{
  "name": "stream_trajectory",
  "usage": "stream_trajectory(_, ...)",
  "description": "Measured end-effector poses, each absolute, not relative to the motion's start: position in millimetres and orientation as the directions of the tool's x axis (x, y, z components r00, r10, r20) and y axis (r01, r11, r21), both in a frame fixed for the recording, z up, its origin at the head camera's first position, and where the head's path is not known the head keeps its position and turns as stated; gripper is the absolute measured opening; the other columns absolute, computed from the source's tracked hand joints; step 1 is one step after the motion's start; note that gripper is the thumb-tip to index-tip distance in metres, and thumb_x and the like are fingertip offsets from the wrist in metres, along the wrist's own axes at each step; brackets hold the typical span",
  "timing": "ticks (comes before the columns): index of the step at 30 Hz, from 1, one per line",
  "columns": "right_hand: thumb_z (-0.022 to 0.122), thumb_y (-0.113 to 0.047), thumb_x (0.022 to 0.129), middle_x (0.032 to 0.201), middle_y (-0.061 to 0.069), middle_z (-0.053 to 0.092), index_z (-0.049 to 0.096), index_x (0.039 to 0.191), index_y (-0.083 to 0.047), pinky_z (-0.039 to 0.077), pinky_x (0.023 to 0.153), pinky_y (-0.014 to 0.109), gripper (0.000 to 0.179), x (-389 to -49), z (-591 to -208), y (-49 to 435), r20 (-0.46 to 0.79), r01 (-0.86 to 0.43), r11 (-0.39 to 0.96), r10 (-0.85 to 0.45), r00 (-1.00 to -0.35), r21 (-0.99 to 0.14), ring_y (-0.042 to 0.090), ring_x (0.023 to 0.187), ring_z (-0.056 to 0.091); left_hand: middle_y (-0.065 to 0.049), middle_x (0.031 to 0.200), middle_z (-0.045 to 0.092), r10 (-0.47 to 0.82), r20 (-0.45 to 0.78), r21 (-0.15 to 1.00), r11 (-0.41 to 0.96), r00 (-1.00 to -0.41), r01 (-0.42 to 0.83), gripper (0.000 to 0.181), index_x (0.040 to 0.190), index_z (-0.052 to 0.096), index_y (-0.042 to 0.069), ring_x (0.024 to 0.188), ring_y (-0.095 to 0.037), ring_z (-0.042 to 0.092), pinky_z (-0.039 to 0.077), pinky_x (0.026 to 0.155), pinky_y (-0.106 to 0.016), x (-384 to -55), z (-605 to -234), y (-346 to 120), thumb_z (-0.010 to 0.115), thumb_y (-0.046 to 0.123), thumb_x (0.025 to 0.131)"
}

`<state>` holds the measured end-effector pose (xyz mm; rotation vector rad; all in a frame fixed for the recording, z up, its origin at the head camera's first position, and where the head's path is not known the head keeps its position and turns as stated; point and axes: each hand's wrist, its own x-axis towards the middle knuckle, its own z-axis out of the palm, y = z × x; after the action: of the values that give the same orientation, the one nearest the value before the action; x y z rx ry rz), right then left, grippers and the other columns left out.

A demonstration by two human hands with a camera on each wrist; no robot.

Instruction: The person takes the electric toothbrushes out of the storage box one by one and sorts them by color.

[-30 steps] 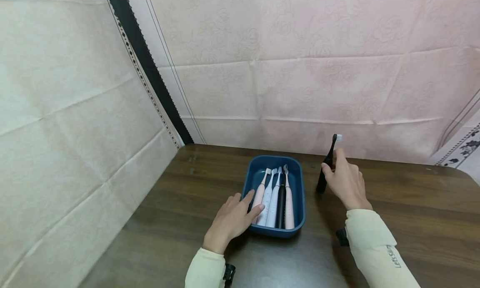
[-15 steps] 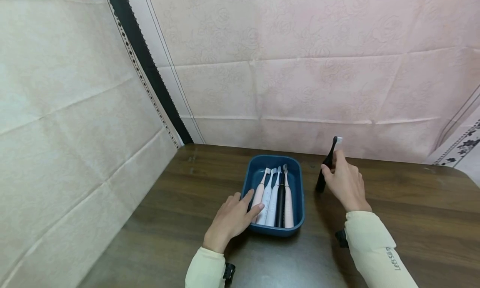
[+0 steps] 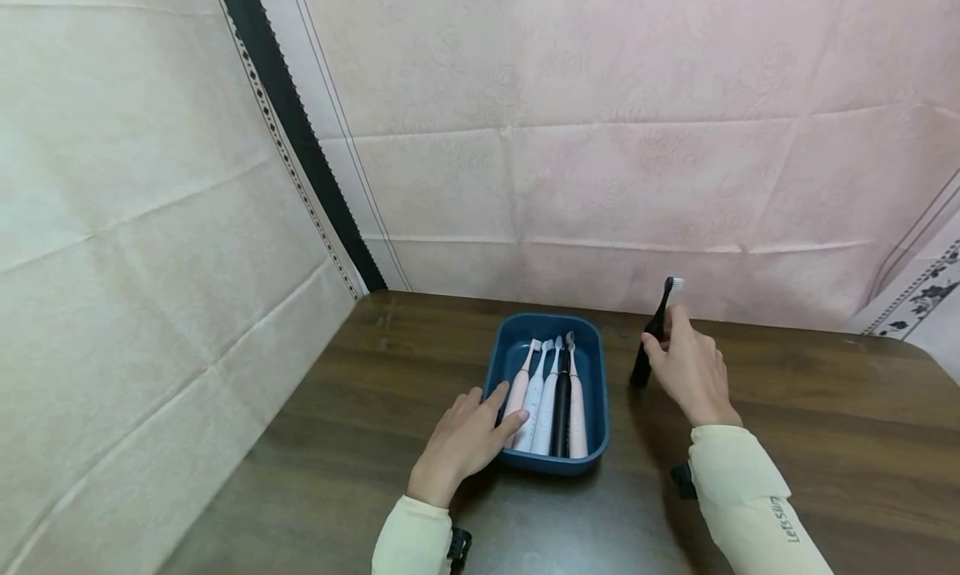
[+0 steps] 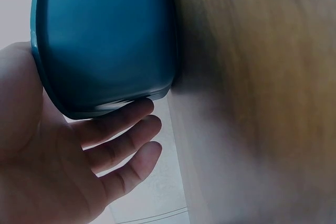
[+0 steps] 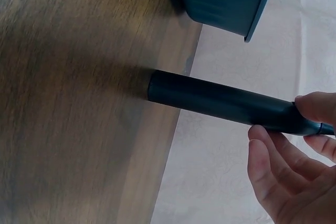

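Observation:
My right hand (image 3: 692, 371) pinches a black electric toothbrush (image 3: 641, 367) near its neck, right of the bin. It stands nearly upright, bristles at the top facing right, with the lower end of its handle (image 5: 205, 95) at the table top. My left hand (image 3: 461, 442) holds the left side of a blue bin (image 3: 592, 425); thumb and index finger reach over the rim, and the other fingers lie along the outer wall (image 4: 110, 35). Inside, a black toothbrush (image 3: 561, 408), a pink toothbrush (image 3: 577, 417) and several other pale ones lie side by side, heads toward the back.
The bin stands on a brown wooden table (image 3: 330, 442) with rounded back corners. Behind the table hangs a pale patterned cloth (image 3: 600, 167), and another pale cloth (image 3: 150, 267) covers the left side. A dark strip (image 3: 300, 133) runs down between them.
Both hands keep their holds. The black toothbrush and the bin stay in place; only the head view has tilted slightly.

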<state>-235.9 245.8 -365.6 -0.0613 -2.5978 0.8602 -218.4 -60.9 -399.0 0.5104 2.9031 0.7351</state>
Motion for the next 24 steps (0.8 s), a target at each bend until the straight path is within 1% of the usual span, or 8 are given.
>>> stream_trajectory(5,0.06,-0.021,0.103,0.105,0.031,0.068,0.048,0.124,0.001,0.042,0.046,0.036,0.033,-235.4,-364.6,246.7,0.35,-0.072,0.81,0.169,-0.921,-0.582,0.028,0.061,0.062,-0.026,0.152,0.043,0.345,-0.019,0.476,0.828,-0.938,0.295,0.068,0.155,0.044,0.014,0.135,-0.045,0.043,0.038,0.108,-0.061,-218.8,-398.4,-59.8,0.049,0.056,0.103)
stream_trajectory(11,0.059,-0.024,0.103,0.109,0.029,0.068,0.049,0.129,0.001,0.041,0.047,0.035,0.038,-233.2,-363.8,247.1,0.33,-0.047,0.813,0.182,-0.926,-0.58,0.028,0.062,0.061,-0.026,0.152,0.044,0.346,-0.019,0.475,0.829,-0.938,0.296,0.067,0.155,0.044,0.014,0.135,-0.045,0.044,0.038,0.108,-0.061,-218.8,-398.5,-59.2,0.049,0.056,0.103)
stream_trajectory(17,0.059,-0.027,0.103,0.118,0.027,0.067,0.048,0.136,0.001,0.042,0.05,0.036,0.045,-231.2,-362.0,247.2,0.326,-0.037,0.816,0.189,-0.926,-0.577,0.032,0.07,0.064,-0.026,0.152,0.043,0.342,-0.02,0.485,0.825,-0.939,0.291,0.067,0.155,0.044,0.014,0.136,-0.046,0.042,0.037,0.108,-0.062,-218.6,-399.3,-59.2,0.05,0.056,0.103)
stream_trajectory(19,0.059,-0.027,0.102,0.121,0.027,0.067,0.048,0.136,0.001,0.043,0.051,0.037,0.045,-230.5,-361.1,247.0,0.328,-0.037,0.817,0.19,-0.925,-0.576,0.034,0.073,0.065,-0.026,0.152,0.043,0.342,-0.018,0.483,0.826,-0.939,0.291,0.067,0.155,0.044,0.014,0.137,-0.046,0.042,0.037,0.108,-0.062,-218.6,-399.5,-59.6,0.05,0.056,0.103)
stream_trajectory(24,0.06,-0.028,0.102,0.124,0.025,0.066,0.049,0.133,0.0,0.046,0.056,0.041,0.043,-227.6,-359.8,245.8,0.327,-0.036,0.816,0.19,-0.926,-0.577,0.041,0.083,0.066,-0.026,0.151,0.045,0.345,-0.007,0.475,0.827,-0.939,0.301,0.067,0.155,0.045,0.013,0.133,-0.043,0.045,0.04,0.106,-0.061,-219.0,-399.7,-60.9,0.05,0.055,0.103)
